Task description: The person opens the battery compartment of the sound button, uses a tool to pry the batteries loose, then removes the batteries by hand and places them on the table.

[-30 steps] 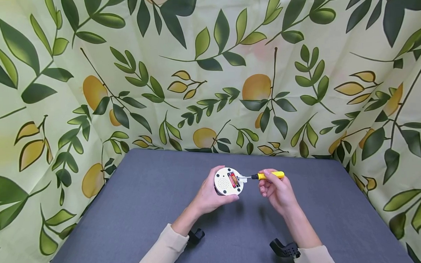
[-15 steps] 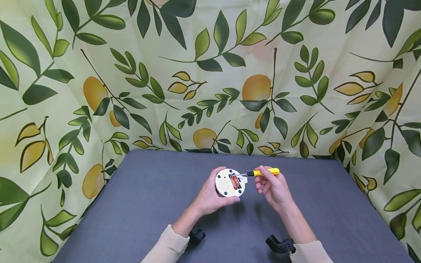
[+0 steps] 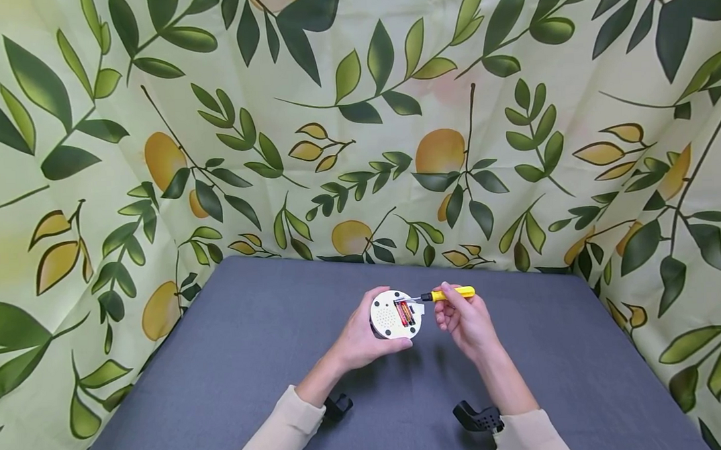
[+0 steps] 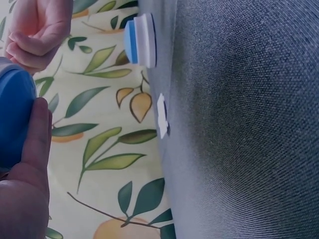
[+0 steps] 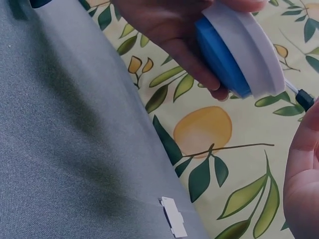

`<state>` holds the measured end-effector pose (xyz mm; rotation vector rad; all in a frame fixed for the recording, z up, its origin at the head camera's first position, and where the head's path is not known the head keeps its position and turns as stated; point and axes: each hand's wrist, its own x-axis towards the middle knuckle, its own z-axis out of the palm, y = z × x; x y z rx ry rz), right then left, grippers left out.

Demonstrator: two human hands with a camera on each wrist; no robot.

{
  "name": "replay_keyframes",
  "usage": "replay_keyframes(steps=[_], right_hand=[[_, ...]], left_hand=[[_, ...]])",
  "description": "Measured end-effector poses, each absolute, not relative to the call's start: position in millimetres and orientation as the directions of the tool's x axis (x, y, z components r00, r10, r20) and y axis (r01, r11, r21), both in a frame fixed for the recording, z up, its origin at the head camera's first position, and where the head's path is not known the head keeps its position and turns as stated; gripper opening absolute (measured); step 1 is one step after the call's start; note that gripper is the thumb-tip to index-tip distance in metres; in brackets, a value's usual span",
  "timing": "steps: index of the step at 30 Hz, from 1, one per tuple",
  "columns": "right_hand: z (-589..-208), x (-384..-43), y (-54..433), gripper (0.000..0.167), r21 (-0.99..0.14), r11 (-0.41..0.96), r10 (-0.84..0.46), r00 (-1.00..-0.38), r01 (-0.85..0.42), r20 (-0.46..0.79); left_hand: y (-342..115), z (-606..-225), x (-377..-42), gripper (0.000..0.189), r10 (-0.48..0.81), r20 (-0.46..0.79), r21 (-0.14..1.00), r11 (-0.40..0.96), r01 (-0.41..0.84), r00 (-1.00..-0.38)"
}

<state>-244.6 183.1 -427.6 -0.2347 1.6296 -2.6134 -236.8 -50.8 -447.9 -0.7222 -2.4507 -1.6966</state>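
My left hand (image 3: 360,334) grips a round sound button (image 3: 383,325), its white underside with speaker holes and dark feet turned up. Its blue top (image 4: 14,117) shows in the left wrist view. Several red-and-black batteries (image 3: 406,314) lie in the uncovered compartment. In my right hand (image 3: 470,324) a screwdriver (image 3: 467,291) is pinched by its yellow handle. The shaft points left, with the tip at the far end of the batteries. A small white battery cover (image 5: 173,217) lies on the table behind the button.
A second blue-and-white round button (image 4: 143,41) stands on the grey table (image 3: 280,307), seen only in the left wrist view. Black camera mounts (image 3: 477,418) sit on both wrists. A leaf-patterned cloth (image 3: 357,139) hangs around the table.
My right hand has moved left with the screwdriver, whose tip has slid across the compartment to the batteries' far end. The left hand and button have shifted only slightly.
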Motion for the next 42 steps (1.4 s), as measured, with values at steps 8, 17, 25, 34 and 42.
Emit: replay_keyframes(steps=[8, 17, 25, 34, 42], right_hand=[[-426.0, -248.4, 179.5, 0.019, -0.915, -0.402, 0.007, -1.000, -0.029, 0.028], [-424.7, -247.0, 180.8, 0.011, -0.899, -0.436, -0.014, -0.999, -0.031, 0.041], [-426.8, -247.7, 183.2, 0.005, -0.912, -0.409, -0.071, -0.997, -0.006, 0.039], [-424.6, -249.2, 181.0, 0.014, -0.930, -0.367, -0.059, -0.997, -0.020, 0.045], [-425.4, -250.9, 178.0, 0.022, -0.935, -0.354, -0.011, -1.000, -0.008, 0.013]], left_hand=[[-50.1, -450.5, -237.2, 0.097, 0.341, 0.322, 0.865, 0.273, 0.420, -0.883], [-49.9, -449.6, -236.5, 0.095, 0.342, 0.330, 0.861, 0.273, 0.429, -0.880], [-50.8, -449.4, -236.9, 0.096, 0.332, 0.338, 0.857, 0.278, 0.434, -0.880], [-50.6, -448.5, -236.1, 0.095, 0.346, 0.343, 0.850, 0.280, 0.446, -0.873], [-50.3, -447.2, -235.6, 0.096, 0.368, 0.344, 0.854, 0.260, 0.451, -0.864]])
